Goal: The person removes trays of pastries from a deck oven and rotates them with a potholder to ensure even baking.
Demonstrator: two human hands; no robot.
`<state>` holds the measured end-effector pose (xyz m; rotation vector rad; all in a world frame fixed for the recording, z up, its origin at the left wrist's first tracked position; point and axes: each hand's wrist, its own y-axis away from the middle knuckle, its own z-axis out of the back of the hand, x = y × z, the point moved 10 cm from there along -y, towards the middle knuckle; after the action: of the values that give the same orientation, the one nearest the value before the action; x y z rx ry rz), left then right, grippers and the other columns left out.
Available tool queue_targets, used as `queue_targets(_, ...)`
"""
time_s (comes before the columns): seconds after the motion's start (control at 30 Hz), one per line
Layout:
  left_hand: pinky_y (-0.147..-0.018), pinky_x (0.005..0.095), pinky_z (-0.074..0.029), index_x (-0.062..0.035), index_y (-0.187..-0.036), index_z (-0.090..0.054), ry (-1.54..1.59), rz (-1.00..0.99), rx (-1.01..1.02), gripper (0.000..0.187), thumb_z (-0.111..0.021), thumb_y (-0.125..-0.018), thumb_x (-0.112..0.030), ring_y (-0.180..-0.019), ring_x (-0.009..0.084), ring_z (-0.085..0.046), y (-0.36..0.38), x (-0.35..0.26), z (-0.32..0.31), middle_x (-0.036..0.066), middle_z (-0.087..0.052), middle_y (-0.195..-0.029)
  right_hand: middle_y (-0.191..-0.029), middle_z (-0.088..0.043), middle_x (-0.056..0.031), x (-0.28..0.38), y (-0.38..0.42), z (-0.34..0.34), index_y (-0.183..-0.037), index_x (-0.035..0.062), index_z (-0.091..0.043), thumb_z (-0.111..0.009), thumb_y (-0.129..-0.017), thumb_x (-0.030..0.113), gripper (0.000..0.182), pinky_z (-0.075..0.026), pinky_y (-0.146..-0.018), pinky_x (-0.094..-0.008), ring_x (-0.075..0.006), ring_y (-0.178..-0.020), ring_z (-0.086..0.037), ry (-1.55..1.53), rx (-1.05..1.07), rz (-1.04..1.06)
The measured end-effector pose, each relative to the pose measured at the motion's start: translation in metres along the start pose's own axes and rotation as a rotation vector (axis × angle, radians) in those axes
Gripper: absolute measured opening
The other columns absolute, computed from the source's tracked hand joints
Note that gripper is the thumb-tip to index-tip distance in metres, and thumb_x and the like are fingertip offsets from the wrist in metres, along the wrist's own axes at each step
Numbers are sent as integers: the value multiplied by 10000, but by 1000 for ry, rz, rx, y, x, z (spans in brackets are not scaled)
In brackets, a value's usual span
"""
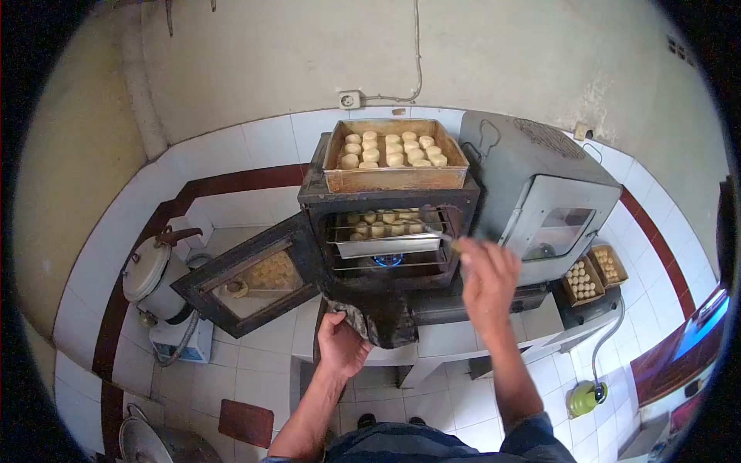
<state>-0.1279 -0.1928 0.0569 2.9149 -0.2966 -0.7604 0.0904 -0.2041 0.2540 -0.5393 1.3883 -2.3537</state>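
Observation:
My right hand (491, 279) is closed on the wooden handle of a thin tool (441, 235), whose tip reaches into the open oven (463, 255). Inside, a silver tray (390, 247) of round dough pieces (386, 226) sits on a wire rack above a blue flame (388, 260). My left hand (341, 345) grips a dark, scorched cloth (370, 320) below the oven opening. On top of the oven stands a rectangular pan (394, 180) with rows of pale round dough pieces (394, 150).
The oven's glass door (255, 279) hangs open to the left, near a large lidded pot (158, 278). A second metal oven (540, 208) stands right, beside two small trays (584, 282) of dough balls. A green gas cylinder (584, 399) is on the floor.

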Motion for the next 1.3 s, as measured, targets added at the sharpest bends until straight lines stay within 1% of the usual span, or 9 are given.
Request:
queue_targets(0.03,-644,327,-565,-156,-1077,-674,-2,1,3,385,-548,-857,-445,-778,210,-708,-4,0,-3,5,-722,-912,-976,-631,-71,3,-16,14,-1146,125,-701,-634,-911,96,245,-429,-799,-396,-285,-895,-585,33,-75,54)
queue_targets(0.1,-702,340,-532,-134,-1188,-604,-47,0,93,408,-532,-881,-392,-908,199,-676,-12,-2,-18,5,-686,-1113,-965,-623,-61,7,-48,32,-1136,132,-705,-633,-911,101,238,-408,-797,-389,-270,-887,-569,68,-152,110)
queue_targets(0.23,-757,357,-539,-118,-1159,-603,-59,8,294,389,-537,-886,-386,-960,207,-665,-23,-8,-52,27,-681,-1113,-912,-595,-62,11,-98,28,-1091,112,-709,-666,-877,107,218,-406,-755,-405,-265,-854,-565,140,-101,221)
queue_targets(0.27,-849,386,-537,-106,-1191,-590,-16,13,309,408,-533,-897,-384,-1030,223,-651,-23,-9,-64,51,-668,-1154,-893,-587,-61,13,-106,24,-1078,106,-709,-675,-868,111,213,-405,-746,-409,-261,-856,-568,143,-79,263)
queue_targets(0.4,-955,414,-506,-101,-1235,-580,-54,-21,324,456,-540,-895,-402,-1112,240,-626,-31,-13,-89,65,-639,-1232,-869,-591,-63,18,-127,13,-1058,99,-716,-685,-858,112,204,-412,-744,-404,-262,-852,-577,193,8,351)
queue_targets(0.63,-883,397,-525,-119,-1136,-628,-67,-43,298,387,-513,-883,-389,-1004,229,-642,-36,-26,-125,52,-675,-1087,-819,-610,-98,13,-145,0,-956,89,-716,-648,-896,187,134,-464,-758,-453,-299,-831,-608,190,168,389)
queue_targets(0.87,-1004,458,-495,-79,-1262,-574,-63,-83,311,500,-508,-883,-399,-1156,271,-609,-37,-39,-152,101,-639,-1241,-781,-618,-105,12,-154,7,-958,77,-735,-662,-897,201,157,-463,-729,-446,-318,-795,-604,180,214,411)
queue_targets(1.2,-888,431,-524,-109,-1254,-564,-99,-148,233,477,-488,-900,-419,-1087,240,-618,-34,-50,-167,64,-638,-1202,-768,-653,-110,15,-160,29,-893,103,-731,-671,-879,243,152,-471,-716,-484,-329,-808,-635,100,315,367)
queue_targets(1.3,-876,441,-540,-108,-1251,-567,-110,-169,199,468,-482,-902,-408,-1089,243,-620,-27,-51,-171,71,-637,-1202,-800,-657,-111,21,-151,36,-944,61,-738,-670,-889,221,183,-475,-751,-441,-325,-816,-630,69,352,379)
